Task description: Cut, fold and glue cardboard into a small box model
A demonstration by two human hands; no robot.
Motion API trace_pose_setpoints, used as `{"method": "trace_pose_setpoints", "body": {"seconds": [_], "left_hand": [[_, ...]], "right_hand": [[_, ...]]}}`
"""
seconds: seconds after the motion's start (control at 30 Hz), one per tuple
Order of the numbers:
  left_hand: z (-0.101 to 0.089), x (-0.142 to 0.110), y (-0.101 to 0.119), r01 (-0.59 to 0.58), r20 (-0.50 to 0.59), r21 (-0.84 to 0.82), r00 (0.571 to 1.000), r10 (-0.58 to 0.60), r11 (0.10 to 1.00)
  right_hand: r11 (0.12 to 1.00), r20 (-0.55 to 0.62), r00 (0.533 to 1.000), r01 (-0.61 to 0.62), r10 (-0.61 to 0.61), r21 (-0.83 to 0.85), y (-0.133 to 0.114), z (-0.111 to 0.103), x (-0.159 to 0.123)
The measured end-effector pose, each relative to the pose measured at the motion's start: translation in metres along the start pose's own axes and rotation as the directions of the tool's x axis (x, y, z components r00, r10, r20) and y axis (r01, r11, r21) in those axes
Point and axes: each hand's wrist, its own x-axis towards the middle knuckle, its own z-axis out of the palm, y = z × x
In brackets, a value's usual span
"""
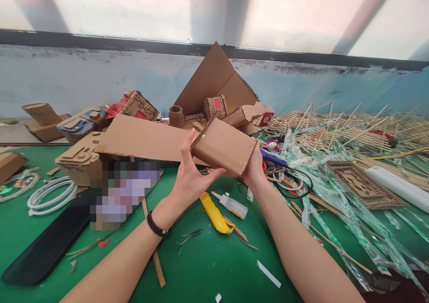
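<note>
A small cardboard box (224, 144) with rounded edges is held up above the green table, tilted to the right. My right hand (254, 166) grips its right end, the fingers mostly hidden behind it. At its left end, my left hand (192, 173) has thumb and index finger spread around the box, the thumb touching its lower edge. Below the box lie a yellow utility knife (216, 213) and a clear glue bottle (231, 204) with a narrow nozzle. A long flat cardboard piece (144, 137) stands behind my left hand.
Cardboard models (80, 157) and a large folded cardboard sheet (208, 79) line the back. Thin sticks (321, 124) and crumpled clear tape (348, 222) cover the right. A phone (130, 195), a black strip-shaped object (50, 240) and a coiled white tube (52, 195) lie left.
</note>
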Motion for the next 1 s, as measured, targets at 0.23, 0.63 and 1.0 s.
{"method": "trace_pose_setpoints", "body": {"seconds": [0.23,0.63,1.0], "left_hand": [[0.0004,-0.0003,0.0012,-0.02,-0.013,0.015,1.0,0.02,1.0],[-0.0019,0.0018,-0.0021,-0.015,-0.008,0.009,1.0,0.015,1.0],[-0.0006,0.001,-0.0014,0.027,-0.019,-0.008,0.999,-0.027,1.0]], "right_hand": [[0.998,-0.005,0.998,0.059,-0.059,0.004,-0.0003,-0.0015,0.0012],[0.991,-0.048,0.991,0.122,-0.125,-0.059,-0.003,0.001,-0.0003],[0.994,-0.078,0.993,0.086,-0.091,-0.066,-0.0018,0.0027,-0.0025]]}}
